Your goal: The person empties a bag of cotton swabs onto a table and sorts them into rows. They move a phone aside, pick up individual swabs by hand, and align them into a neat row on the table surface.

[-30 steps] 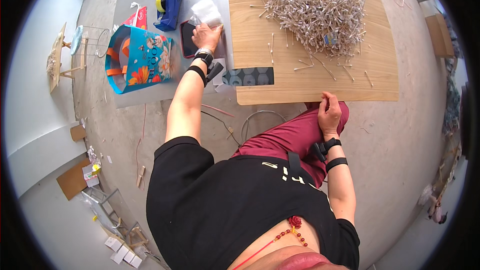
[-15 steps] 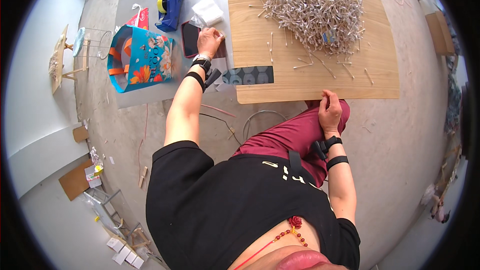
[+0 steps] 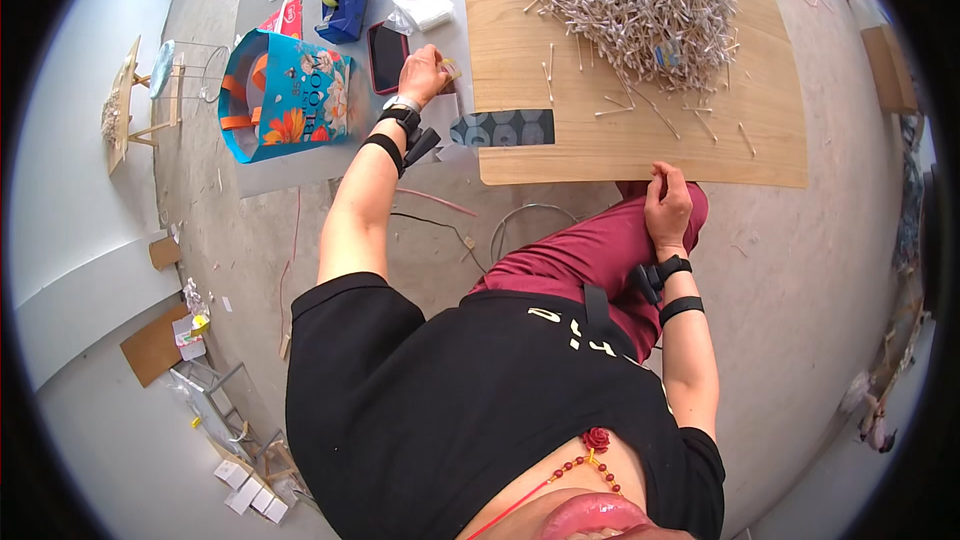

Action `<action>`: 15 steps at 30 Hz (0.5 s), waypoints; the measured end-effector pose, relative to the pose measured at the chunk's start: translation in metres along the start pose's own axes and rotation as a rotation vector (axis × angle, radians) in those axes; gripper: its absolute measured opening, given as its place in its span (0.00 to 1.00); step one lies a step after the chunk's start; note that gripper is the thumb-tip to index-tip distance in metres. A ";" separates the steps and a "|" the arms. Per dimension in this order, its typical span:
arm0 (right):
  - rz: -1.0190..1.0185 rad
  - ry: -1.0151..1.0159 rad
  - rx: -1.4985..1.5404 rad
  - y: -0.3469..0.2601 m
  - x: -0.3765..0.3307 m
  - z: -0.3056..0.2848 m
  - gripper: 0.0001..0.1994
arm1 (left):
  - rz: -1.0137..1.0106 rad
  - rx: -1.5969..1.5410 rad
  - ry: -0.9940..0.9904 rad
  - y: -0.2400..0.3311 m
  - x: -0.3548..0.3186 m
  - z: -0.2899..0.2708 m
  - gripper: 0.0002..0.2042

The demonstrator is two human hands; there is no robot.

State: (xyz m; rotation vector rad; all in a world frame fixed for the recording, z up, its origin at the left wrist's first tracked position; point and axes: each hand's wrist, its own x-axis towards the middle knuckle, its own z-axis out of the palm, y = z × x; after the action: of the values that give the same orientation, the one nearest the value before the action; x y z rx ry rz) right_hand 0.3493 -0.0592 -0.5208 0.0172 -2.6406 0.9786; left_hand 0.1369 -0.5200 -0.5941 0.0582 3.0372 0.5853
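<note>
My left hand (image 3: 425,77) is over the grey table surface with its fingers pinched together. At its fingertips shows a small yellowish, see-through bit (image 3: 451,69), too small to name. Just left of that hand lies a phone (image 3: 387,58) with a dark screen and reddish edge. A stack of clear plastic bags (image 3: 422,4) is beyond it. My right hand (image 3: 669,208) rests over my thigh by the front edge of the wooden board (image 3: 640,165), fingers loosely curled and nothing seen in them. A big heap of cotton swabs (image 3: 640,10) covers the board's far part.
A blue tape dispenser (image 3: 345,0) with a yellow roll stands at the far left. Nearer is a blue flowered bag (image 3: 290,100) with orange handles. A dark patterned strip (image 3: 505,127) lies across the board's left edge. Loose swabs (image 3: 655,115) are scattered before the heap.
The view has shifted slightly, so the table sits higher in the picture. My left hand has moved slightly toward me, away from the plastic bags. My right hand stays by the board's edge.
</note>
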 end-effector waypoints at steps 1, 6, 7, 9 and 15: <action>0.000 0.000 0.001 0.000 0.000 0.000 0.10 | 0.000 0.001 0.001 -0.003 0.002 0.002 0.16; 0.010 0.005 0.012 -0.003 -0.001 0.000 0.10 | -0.072 0.066 -0.106 -0.010 0.013 0.004 0.20; 0.013 0.010 0.005 -0.002 -0.002 -0.002 0.10 | -0.065 0.062 -0.106 -0.003 0.015 0.004 0.20; 0.032 0.010 0.012 -0.001 -0.003 -0.003 0.11 | -0.107 0.070 -0.233 0.007 0.016 0.001 0.15; 0.009 0.014 0.032 -0.003 -0.001 0.000 0.11 | -0.064 0.055 0.028 -0.001 -0.001 0.006 0.12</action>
State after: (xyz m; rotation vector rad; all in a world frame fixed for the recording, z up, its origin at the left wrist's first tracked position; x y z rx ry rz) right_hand 0.3508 -0.0617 -0.5189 0.0056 -2.6144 1.0195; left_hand 0.1384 -0.5184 -0.6000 -0.0452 3.0686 0.5023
